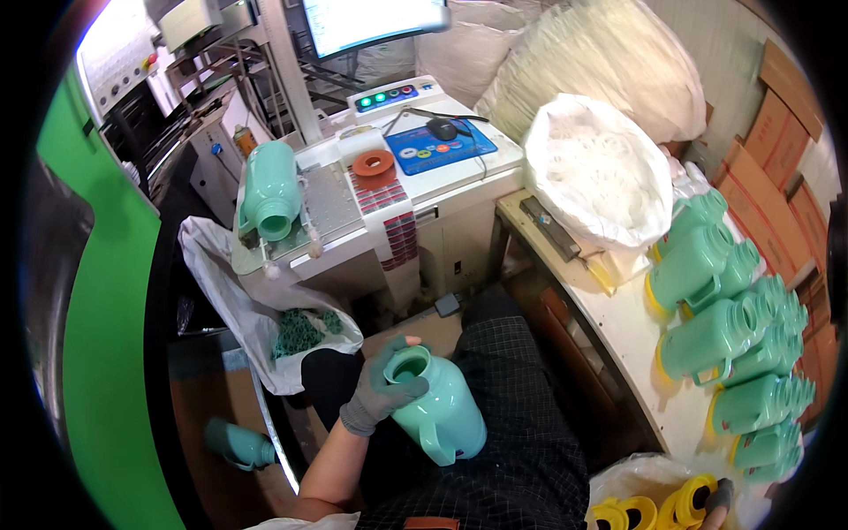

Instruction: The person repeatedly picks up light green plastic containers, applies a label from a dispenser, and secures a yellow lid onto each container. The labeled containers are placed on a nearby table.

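A mint-green plastic jug (452, 402) with a side handle rests tilted on my lap, its round mouth facing up and away from me. My left hand (375, 393), in a grey glove with a bare fingertip, is closed around the jug's neck. At the lower right edge, my right hand (720, 502) is partly cut off by the frame. Its gloved fingers are against a yellow plastic ring (696, 496) that lies tilted over an open bag of such rings (636, 511). The fingers look closed on that ring's edge.
Several green jugs with yellow bases (707, 340) line the right bench (632, 353). A white sack of pale rings (601, 177) stands behind them. Another jug (269, 190) lies on the machine table ahead, near an orange reel (374, 166). One jug (240, 444) lies in the box at left.
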